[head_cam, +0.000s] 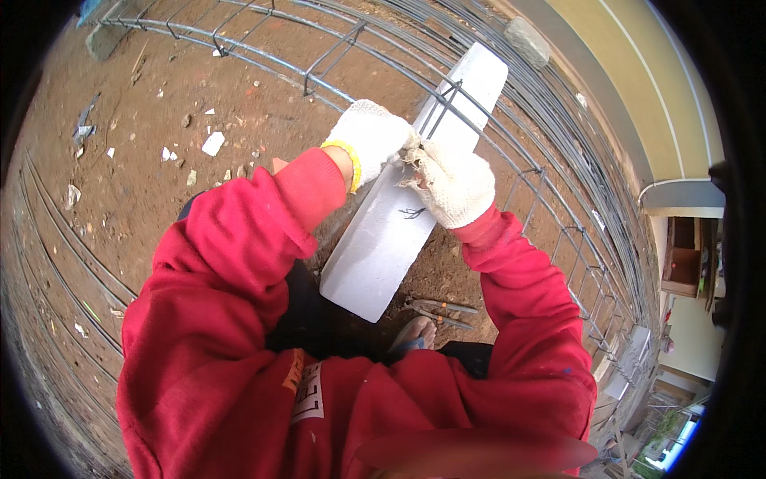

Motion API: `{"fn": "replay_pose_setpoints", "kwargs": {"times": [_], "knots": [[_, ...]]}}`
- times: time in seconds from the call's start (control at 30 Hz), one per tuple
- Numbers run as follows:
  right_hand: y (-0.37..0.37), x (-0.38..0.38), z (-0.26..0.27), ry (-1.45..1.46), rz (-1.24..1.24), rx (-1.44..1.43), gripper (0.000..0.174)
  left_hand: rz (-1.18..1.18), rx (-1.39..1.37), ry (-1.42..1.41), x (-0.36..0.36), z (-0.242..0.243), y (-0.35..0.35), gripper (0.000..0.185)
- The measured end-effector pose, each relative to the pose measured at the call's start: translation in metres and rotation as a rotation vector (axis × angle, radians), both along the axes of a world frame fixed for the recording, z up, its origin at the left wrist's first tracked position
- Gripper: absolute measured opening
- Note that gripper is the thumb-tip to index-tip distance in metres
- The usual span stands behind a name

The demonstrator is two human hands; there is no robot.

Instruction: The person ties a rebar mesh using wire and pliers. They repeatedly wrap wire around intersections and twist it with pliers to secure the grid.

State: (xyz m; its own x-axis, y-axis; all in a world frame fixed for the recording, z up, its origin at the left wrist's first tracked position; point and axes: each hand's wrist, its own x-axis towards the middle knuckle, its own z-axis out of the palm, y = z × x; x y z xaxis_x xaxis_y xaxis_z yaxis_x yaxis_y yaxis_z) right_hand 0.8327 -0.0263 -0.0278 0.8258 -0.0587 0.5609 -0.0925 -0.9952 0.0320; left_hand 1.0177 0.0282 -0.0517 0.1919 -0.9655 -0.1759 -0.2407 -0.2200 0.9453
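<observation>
My left hand, in a white knit glove with a yellow cuff edge, meets my right hand at the near side of a rebar cage. The right glove is frayed at the fingertips. Both hands are curled around the near corner of a stirrup; any wire between the fingertips is hidden. Beneath them, a long white block lies across under the cage. Short dark tie wires rest on its top beside my right hand. Pincers with long handles lie on the soil near my foot.
Bundled steel bars run along a yellow wall beyond the cage. A grey stone sits on the bars. More thin rods lie at left. White fragments are scattered over brown soil. Another block is at far right.
</observation>
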Motion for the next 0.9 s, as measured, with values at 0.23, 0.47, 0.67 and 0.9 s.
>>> {"fn": "replay_pose_setpoints", "kwargs": {"times": [0.23, 0.47, 0.67, 0.9], "knots": [[0.036, -0.033, 0.030, 0.286, -0.211, 0.094, 0.052, -0.066, -0.140, -0.184, -0.002, 0.016, 0.013, 0.017], [0.078, -0.215, 0.010, 0.683, -0.363, 0.366, 0.048, 0.298, 0.332, 0.441, -0.029, 0.050, 0.033, 0.044], [0.118, -0.323, -0.101, 0.978, -0.892, 0.769, 0.053, 0.380, 0.324, 0.166, -0.037, 0.053, 0.028, 0.045], [0.149, -0.349, -0.223, 0.875, -0.821, 0.559, 0.038, 0.553, 0.046, -0.456, -0.053, 0.047, 0.040, 0.040]]}}
